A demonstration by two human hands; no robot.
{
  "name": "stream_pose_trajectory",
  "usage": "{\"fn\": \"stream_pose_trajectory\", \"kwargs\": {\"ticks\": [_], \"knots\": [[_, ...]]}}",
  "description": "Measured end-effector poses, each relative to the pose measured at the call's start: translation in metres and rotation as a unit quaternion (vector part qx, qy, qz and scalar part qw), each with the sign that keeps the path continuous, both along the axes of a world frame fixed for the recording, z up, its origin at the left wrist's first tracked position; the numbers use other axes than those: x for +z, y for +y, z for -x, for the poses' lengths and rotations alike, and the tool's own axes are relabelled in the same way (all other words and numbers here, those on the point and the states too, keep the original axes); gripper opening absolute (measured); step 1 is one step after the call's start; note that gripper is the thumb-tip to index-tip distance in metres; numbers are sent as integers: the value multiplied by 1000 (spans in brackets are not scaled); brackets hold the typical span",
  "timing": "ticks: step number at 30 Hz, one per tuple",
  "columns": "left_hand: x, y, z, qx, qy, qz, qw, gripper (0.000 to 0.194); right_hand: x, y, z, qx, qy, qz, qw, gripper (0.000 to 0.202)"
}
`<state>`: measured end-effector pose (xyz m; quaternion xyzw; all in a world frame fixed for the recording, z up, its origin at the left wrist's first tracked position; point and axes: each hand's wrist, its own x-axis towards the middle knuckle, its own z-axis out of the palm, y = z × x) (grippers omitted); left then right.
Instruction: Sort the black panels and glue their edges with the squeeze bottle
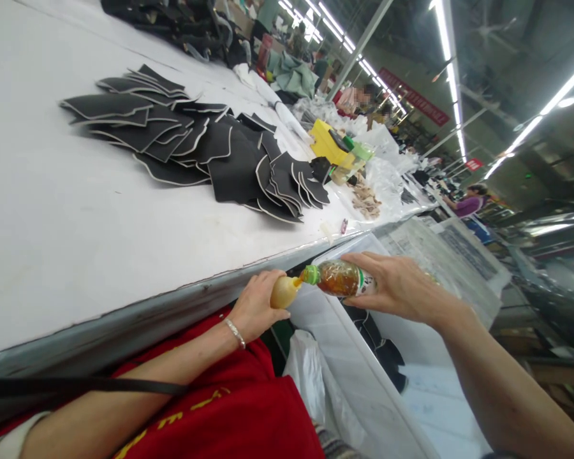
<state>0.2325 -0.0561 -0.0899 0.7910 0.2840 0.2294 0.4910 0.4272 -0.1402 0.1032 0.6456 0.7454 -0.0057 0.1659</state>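
Note:
My left hand [257, 305], a bracelet on its wrist, is closed around a small pale-yellow squeeze bottle [284, 293] with an orange neck. My right hand [387, 287] grips a clear plastic bottle [338, 278] of amber liquid, with a green end and a partly covered label. It lies almost level, its green end pointing left at the squeeze bottle's neck. The two tips meet or nearly meet; I cannot tell whether they touch. Both bottles are just off the table's front edge. Black cut pieces [229, 153] with pale edges lie overlapping on the white table [100, 255].
Below my right arm stands a white bin [354, 357] with black pieces inside. A yellow box [330, 143], beige scraps [366, 201] and clear plastic sheeting [387, 166] lie farther along the table. A dark heap [172, 22] is at the back. Several people work in the distance.

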Motion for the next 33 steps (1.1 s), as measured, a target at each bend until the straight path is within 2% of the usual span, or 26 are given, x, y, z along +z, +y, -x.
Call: {"fn": "stream_pose_trajectory", "kwargs": {"ticks": [5,15,23,33], "knots": [[-4,0,-1,-5,-17,17,1000,66,5,2,6,-9,-10,5,1000,54],[-10,0,-3,-11,-41,28,999,64,8,-3,4,-6,-11,-3,1000,61],[-8,1,-6,-35,-67,75,994,62,14,-7,7,-10,-3,-8,1000,57],[-2,2,-4,-52,-68,53,995,63,14,-9,5,4,-6,-17,1000,55]]}}
